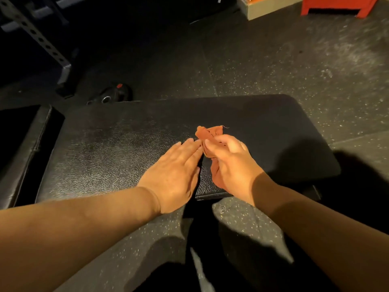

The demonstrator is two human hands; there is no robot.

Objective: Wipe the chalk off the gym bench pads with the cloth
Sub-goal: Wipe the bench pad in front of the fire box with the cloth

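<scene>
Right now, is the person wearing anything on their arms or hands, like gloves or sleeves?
No. Both forearms are bare all the way down, with no sleeves in sight. The left hand and the right hand have no gloves, and I can't see any rings, watch or bracelet on the wrists.

Black bench pad [117,148], left hand [174,173] flat on it
</scene>
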